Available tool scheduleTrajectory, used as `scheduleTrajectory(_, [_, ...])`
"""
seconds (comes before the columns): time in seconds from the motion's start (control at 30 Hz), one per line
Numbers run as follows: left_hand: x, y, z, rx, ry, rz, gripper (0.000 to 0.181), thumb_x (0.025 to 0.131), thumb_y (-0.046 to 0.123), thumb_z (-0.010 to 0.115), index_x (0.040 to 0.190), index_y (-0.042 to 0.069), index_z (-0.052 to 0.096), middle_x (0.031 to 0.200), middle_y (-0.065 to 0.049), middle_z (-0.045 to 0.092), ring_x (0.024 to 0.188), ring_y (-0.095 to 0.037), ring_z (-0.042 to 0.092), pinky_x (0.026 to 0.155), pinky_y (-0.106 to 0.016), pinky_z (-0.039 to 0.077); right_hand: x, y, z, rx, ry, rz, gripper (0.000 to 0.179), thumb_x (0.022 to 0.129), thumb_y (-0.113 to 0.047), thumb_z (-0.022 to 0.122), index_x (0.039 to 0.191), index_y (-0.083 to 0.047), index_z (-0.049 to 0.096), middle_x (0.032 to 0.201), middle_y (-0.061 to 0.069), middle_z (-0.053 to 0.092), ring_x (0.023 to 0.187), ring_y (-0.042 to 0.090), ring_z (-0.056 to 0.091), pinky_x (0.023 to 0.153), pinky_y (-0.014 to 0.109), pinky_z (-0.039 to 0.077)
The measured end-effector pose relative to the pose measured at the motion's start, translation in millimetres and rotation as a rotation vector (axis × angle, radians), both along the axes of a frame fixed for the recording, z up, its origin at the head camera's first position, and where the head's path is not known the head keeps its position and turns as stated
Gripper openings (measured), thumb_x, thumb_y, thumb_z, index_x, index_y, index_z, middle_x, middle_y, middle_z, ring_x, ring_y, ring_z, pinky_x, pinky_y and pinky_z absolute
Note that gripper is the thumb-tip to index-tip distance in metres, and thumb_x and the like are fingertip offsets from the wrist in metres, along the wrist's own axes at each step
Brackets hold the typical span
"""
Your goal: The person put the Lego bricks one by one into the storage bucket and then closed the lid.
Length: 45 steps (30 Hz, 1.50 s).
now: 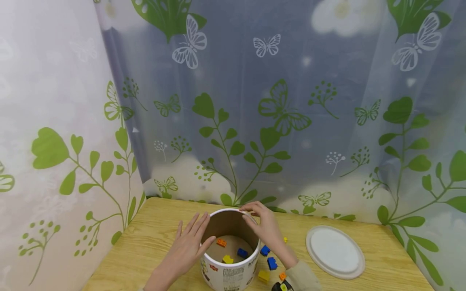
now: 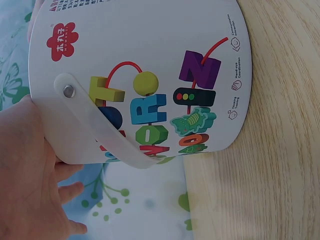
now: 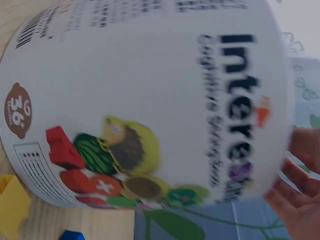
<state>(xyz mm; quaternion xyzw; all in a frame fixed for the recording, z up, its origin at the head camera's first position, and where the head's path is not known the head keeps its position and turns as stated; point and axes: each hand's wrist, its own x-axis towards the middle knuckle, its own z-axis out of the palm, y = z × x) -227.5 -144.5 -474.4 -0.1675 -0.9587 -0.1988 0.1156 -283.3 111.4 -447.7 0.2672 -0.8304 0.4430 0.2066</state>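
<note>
A white printed bucket (image 1: 223, 279) without its lid stands on the table. Inside it lie an orange brick (image 1: 221, 243), a blue brick (image 1: 242, 253) and a yellow brick (image 1: 227, 259). My left hand (image 1: 183, 247) rests along the left side of the rim, fingers straight and spread. On the far right of the rim, my right hand (image 1: 266, 227) touches with slightly bent fingers. In the left wrist view, the left hand (image 2: 25, 165) lies beside the bucket's wall and its white handle (image 2: 100, 125). The right wrist view has the right hand (image 3: 300, 192) at the rim.
Right of the bucket, several loose bricks lie on the wooden table (image 1: 160, 226), among them a blue brick (image 1: 272, 263) and a yellow brick (image 1: 263, 276). Farther right is a round white lid (image 1: 335, 250). A patterned curtain (image 1: 240, 72) hangs behind the table.
</note>
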Motion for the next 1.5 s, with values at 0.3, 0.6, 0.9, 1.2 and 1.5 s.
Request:
scheduleTrajectory(0.3, [-0.1, -0.1, -0.6, 0.014, -0.003, -0.002, 0.069, 0.105, 0.051, 0.047, 0.160, 0.012, 0.033, 0.166, -0.004, 0.030, 0.154, -0.030, 0.021, 0.119, -0.068, 0.010, 1.6, 36.5, 3.1, -0.046, 0.040, -0.053, 0.022, 0.091, -0.002, 0.074, 0.112, -0.011, 0.074, 0.108, 0.006, 0.071, 0.101, 0.030, 0.069, 0.084, 0.049, 0.059])
scheduleTrajectory(0.6, [0.0, 0.6, -0.4, 0.022, -0.012, -0.009, 0.069, 0.105, 0.049, 0.048, 0.160, 0.011, 0.032, 0.166, -0.005, 0.029, 0.154, -0.031, 0.021, 0.119, -0.068, 0.007, 6.3, 71.5, -5.3, -0.039, -0.064, -0.151, 0.022, 0.092, -0.004, 0.074, 0.114, -0.006, 0.074, 0.112, 0.006, 0.071, 0.104, 0.029, 0.069, 0.088, 0.045, 0.058])
scheduleTrajectory(0.9, [-0.4, 0.2, -1.0, 0.018, -0.013, -0.008, 0.070, 0.105, 0.052, 0.045, 0.160, 0.011, 0.032, 0.166, -0.005, 0.029, 0.154, -0.030, 0.021, 0.119, -0.068, 0.008, 11.1, 93.3, -31.0, 0.009, -0.177, -0.242, 0.025, 0.090, -0.004, 0.076, 0.114, -0.009, 0.074, 0.114, 0.008, 0.071, 0.101, 0.031, 0.070, 0.085, 0.048, 0.059])
scheduleTrajectory(1.2, [-0.2, 0.9, -0.5, 0.020, -0.007, -0.006, 0.070, 0.105, 0.053, 0.045, 0.160, 0.011, 0.033, 0.166, -0.005, 0.030, 0.154, -0.030, 0.021, 0.119, -0.069, 0.009, 18.8, 105.8, -51.7, 0.099, -0.310, -0.276, 0.027, 0.088, -0.005, 0.078, 0.114, -0.010, 0.073, 0.113, 0.007, 0.070, 0.097, 0.028, 0.070, 0.082, 0.042, 0.060])
scheduleTrajectory(1.5, [0.2, 0.9, -0.2, 0.020, -0.011, -0.005, 0.070, 0.105, 0.052, 0.045, 0.160, 0.011, 0.032, 0.166, -0.004, 0.029, 0.155, -0.029, 0.020, 0.119, -0.068, 0.009, 24.6, 117.0, -73.4, 0.252, -0.391, -0.286, 0.025, 0.083, -0.005, 0.082, 0.107, -0.009, 0.073, 0.101, 0.004, 0.070, 0.085, 0.022, 0.068, 0.071, 0.034, 0.060])
